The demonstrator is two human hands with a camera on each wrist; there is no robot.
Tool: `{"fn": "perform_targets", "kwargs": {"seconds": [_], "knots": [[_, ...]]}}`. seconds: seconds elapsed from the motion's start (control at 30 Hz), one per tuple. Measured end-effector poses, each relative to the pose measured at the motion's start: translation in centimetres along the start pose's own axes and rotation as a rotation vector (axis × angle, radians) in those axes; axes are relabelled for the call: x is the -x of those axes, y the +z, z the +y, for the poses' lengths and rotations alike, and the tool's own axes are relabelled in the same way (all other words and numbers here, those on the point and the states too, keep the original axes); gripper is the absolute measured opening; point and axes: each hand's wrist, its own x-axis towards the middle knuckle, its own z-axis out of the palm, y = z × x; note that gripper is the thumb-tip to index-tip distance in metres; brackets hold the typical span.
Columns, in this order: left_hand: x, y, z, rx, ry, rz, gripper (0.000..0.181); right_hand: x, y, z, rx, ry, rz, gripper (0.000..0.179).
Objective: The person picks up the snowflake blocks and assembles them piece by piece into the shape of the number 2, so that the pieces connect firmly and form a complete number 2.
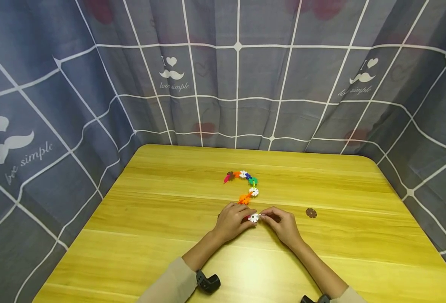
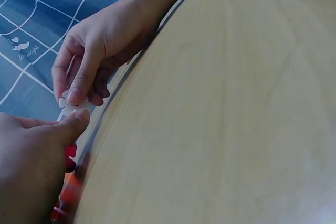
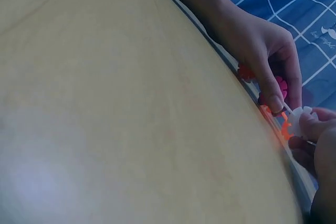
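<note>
Near the table's middle, my left hand (image 1: 231, 221) pinches a white snowflake disc (image 1: 253, 217) with notched edges. Facing it, my right hand (image 1: 283, 226) pinches another pale disc (image 3: 300, 121) between thumb and fingertips, its edge meeting the white one. Whether the two are slotted together I cannot tell. A curved chain of linked snowflake discs in pink, brown, orange, white, blue and green runs from the far side down to an orange disc (image 1: 244, 199) at my left fingers. Pink pieces (image 3: 281, 84) show beside the left hand in the right wrist view, partly hidden.
A loose brown disc (image 1: 311, 213) lies on the wooden table (image 1: 162, 252), right of my right hand. A dark bit shows at the left hand's outer edge, mostly covered. A grey checked curtain (image 1: 215, 113) hangs along the table's back and sides.
</note>
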Motion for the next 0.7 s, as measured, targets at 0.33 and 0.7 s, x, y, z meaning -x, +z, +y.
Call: {"fn": "perform_targets", "kwargs": {"seconds": [0.33,0.7], "knots": [[0.0,-0.1,-0.1,0.055,0.018,0.058,0.036,-0.1,0.1,0.9,-0.056,-0.062,-0.013,0.015],[-0.1,-0.1,0.3,0.116,-0.009,0.079,0.032,-0.1,-0.4,-0.5,-0.165,-0.022,-0.019,0.012]]}}
